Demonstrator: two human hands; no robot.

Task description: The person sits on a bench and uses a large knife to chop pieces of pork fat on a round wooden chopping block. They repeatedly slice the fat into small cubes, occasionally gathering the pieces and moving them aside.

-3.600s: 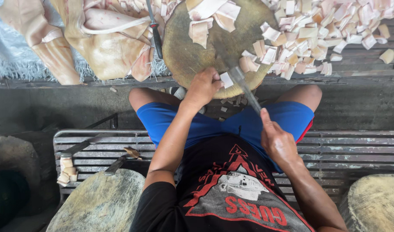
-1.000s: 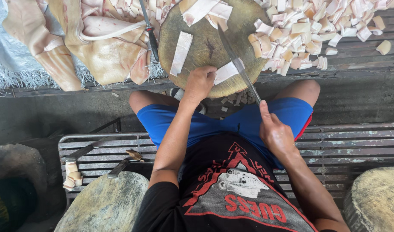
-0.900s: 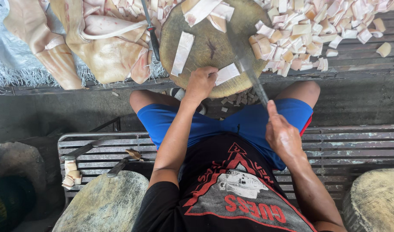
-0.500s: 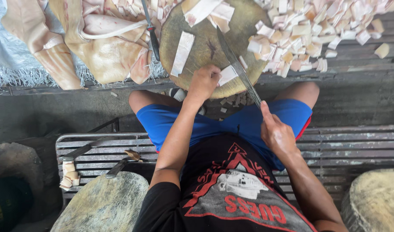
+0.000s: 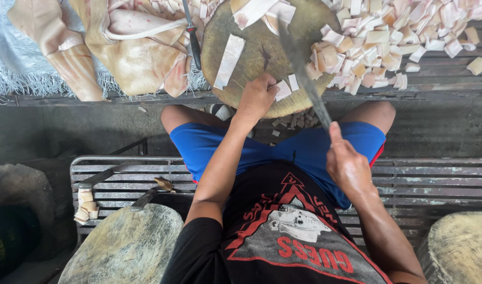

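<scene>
My left hand (image 5: pixel 258 97) presses down on a pale strip of pork skin (image 5: pixel 284 88) at the near edge of a round wooden chopping block (image 5: pixel 251 55). In my right hand (image 5: pixel 347 164) is a long cleaver (image 5: pixel 303 73), its blade blurred and raised over the block just right of the strip. Another long strip (image 5: pixel 228 59) lies on the block's left side, and more pieces (image 5: pixel 262 9) sit at its far edge.
A heap of cut skin squares (image 5: pixel 388 39) spreads right of the block. Large slabs of pork skin (image 5: pixel 130 44) and a second knife (image 5: pixel 191 34) lie to the left. I sit on a metal slatted bench (image 5: pixel 435 181). Two other round blocks (image 5: pixel 122 247) flank me.
The cleaver keeps chopping up and down beside my left hand. The strip under that hand has become shorter, and small cut pieces lie next to it.
</scene>
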